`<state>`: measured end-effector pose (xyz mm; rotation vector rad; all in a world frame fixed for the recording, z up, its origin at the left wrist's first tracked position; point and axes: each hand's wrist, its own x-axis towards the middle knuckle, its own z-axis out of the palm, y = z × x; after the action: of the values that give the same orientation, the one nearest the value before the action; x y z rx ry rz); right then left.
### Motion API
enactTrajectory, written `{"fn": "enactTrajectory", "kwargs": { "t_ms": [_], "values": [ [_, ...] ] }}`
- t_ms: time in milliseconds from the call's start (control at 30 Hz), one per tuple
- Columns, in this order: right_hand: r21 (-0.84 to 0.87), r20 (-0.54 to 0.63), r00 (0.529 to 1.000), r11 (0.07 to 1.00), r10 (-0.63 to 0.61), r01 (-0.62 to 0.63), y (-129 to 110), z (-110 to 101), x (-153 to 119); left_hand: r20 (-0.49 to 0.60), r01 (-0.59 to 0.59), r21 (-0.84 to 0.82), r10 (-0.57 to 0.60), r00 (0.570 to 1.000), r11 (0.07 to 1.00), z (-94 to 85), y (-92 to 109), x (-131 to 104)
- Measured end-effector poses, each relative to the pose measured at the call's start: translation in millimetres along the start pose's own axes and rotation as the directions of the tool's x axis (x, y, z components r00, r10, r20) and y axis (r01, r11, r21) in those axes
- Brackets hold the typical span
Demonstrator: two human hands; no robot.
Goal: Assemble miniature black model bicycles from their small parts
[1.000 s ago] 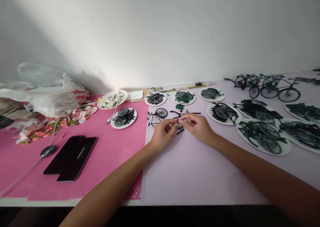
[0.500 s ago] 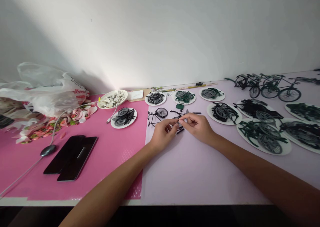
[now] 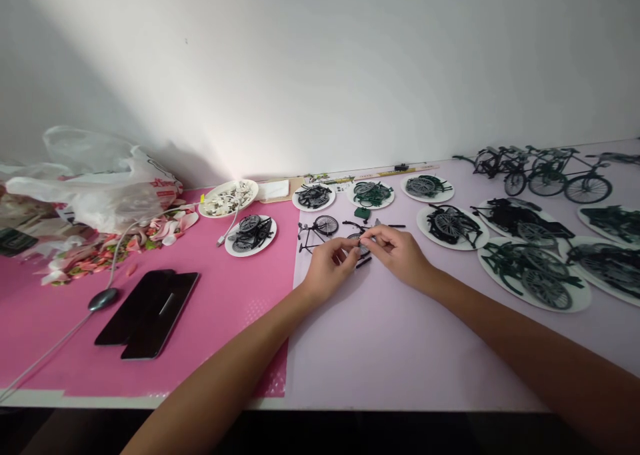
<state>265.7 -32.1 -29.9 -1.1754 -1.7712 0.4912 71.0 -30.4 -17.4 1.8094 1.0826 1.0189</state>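
Observation:
My left hand (image 3: 331, 263) and my right hand (image 3: 395, 251) meet fingertip to fingertip above the lilac part of the table. Both are pinched closed on something too small to make out. Just behind my left hand lies a black toy bicycle frame (image 3: 310, 236) with a spoked wheel (image 3: 326, 225). Beneath the fingertips, another wheel (image 3: 359, 244) is partly covered by them. A thin black handlebar-like piece (image 3: 397, 226) pokes out beyond my right hand. One short black bar (image 3: 364, 263) rests below the fingertips, and a small green part (image 3: 362, 213) sits farther back.
White plates of bicycle parts stand behind and to the right, such as the green-part plate (image 3: 537, 301). Assembled toy bicycles (image 3: 587, 187) line the back right. On the pink side are two phones (image 3: 160, 318), a cable mouse-like device (image 3: 103, 299) and a plastic bag (image 3: 120, 188).
The view has shifted slightly, so everything sits a little farther right. My hands stay pinched together, and more of the wheel beneath them shows.

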Motion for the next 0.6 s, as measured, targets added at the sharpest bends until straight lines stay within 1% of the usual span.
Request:
{"fn": "enactTrajectory", "kwargs": {
  "t_ms": [200, 300, 367, 467, 533, 600],
  "values": [
    [0.026, 0.051, 0.999, 1.000, 0.016, -0.018, -1.8, -1.0, -0.3, 0.017, 0.026, -0.023, -0.026, 1.000, 0.999, 0.7, -0.1, 0.2],
    [0.028, 0.050, 0.998, 0.999, 0.023, -0.024, -3.1, -1.8, -0.8, 0.014, 0.032, -0.033, -0.032, 0.999, 0.999, 1.6, -1.4, 0.7],
    [0.022, 0.047, 0.998, 0.999, 0.028, -0.029, -4.2, -2.1, -0.7, 0.000, 0.046, -0.074, -0.046, 0.999, 0.996, 1.8, -2.7, 1.4],
    [-0.010, 0.010, 1.000, 1.000, 0.008, -0.008, -4.7, -2.4, 0.9, -0.076, 0.077, -0.141, -0.088, 0.993, 0.987, 0.2, -5.0, 4.0],
    [-0.047, -0.024, 0.999, 0.998, -0.036, 0.034, -3.1, -2.4, 2.5, -0.150, 0.092, -0.170, -0.118, 0.982, 0.981, -2.0, -6.8, 6.9],
    [-0.084, -0.012, 0.995, 0.992, -0.095, 0.093, 0.3, -1.8, 3.6, -0.194, 0.113, -0.206, -0.154, 0.969, 0.972, -4.3, -8.8, 10.2]
  ]
}}
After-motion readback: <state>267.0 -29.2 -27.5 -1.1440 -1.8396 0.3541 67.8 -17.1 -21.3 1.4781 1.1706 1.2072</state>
